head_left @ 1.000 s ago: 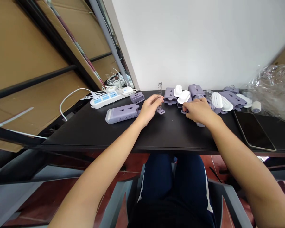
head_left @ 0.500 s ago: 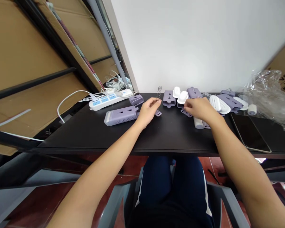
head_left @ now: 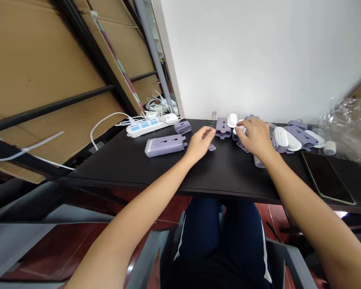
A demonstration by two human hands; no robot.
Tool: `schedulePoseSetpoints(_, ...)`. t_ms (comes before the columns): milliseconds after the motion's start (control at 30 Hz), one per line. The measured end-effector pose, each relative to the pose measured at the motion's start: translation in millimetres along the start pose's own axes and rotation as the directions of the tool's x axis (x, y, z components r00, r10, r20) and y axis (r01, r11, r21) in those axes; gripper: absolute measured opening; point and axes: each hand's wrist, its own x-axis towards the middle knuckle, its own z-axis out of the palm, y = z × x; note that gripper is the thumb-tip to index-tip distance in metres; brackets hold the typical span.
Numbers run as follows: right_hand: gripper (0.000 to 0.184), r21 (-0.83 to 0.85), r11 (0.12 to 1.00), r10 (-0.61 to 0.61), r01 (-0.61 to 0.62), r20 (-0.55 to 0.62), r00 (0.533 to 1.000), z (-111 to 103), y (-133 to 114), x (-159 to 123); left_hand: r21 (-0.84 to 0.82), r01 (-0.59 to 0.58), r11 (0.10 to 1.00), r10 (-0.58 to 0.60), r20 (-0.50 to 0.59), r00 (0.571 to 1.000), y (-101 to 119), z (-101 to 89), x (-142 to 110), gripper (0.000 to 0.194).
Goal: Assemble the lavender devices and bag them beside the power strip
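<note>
My left hand point(head_left: 201, 143) is closed at the fingertips on a thin metal coil spring point(head_left: 213, 116), which rises above the fingers. A small flat purple plate point(head_left: 211, 147) shows just below them. My right hand point(head_left: 256, 135) is over a white oval cap point(head_left: 240, 130), its thumb and fingers apart around the cap's edge; whether they touch it I cannot tell. Another white oval cap point(head_left: 232, 120) rests by a short purple housing point(head_left: 223, 127) between the hands. A slotted purple plate point(head_left: 242, 147) and a pale cylinder point(head_left: 258, 162) lie partly under my right hand.
Left of my hands lie a long purple housing point(head_left: 165, 145) and a purple end piece point(head_left: 182, 127), with a white power strip point(head_left: 147, 127) behind. At right are white oval caps point(head_left: 280, 137), a purple housing point(head_left: 301, 136), a white roll point(head_left: 329, 147), a phone point(head_left: 327, 176) and clear plastic wrap point(head_left: 349, 124).
My right hand has lifted off the parts beside the pale cylinder and moved onto the white oval cap, its fingers spreading. My left hand stays at the spring. The view has shifted slightly.
</note>
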Motion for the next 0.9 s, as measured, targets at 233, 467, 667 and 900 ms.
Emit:
schedulePoseSetpoints(233,0.037,0.666,0.746,-0.027,-0.013,0.05,0.998,7.3,-29.7,-5.6,0.136,-0.19,0.972,0.165,0.174,0.971,8.8,9.2,-15.8,0.024)
schedulePoseSetpoints(467,0.039,0.865,0.468,0.212,-0.18,0.087,0.973,11.8,-29.3,-0.4,0.443,-0.213,0.871,0.175,0.127,0.976,26.0,-18.0,17.5,0.04)
schedulePoseSetpoints(667,0.04,0.887,0.419,0.259,-0.195,0.089,0.962,8.2,-22.6,1.0,0.846,0.194,0.496,-0.298,-0.044,0.954,-9.1,-69.8,92.7,0.054)
schedulePoseSetpoints(900,0.048,0.876,0.365,0.192,-0.315,0.261,0.946,0.3,-21.1,-1.2,0.743,0.152,0.652,-0.201,-0.024,0.979,-9.0,-81.5,98.6,0.047)
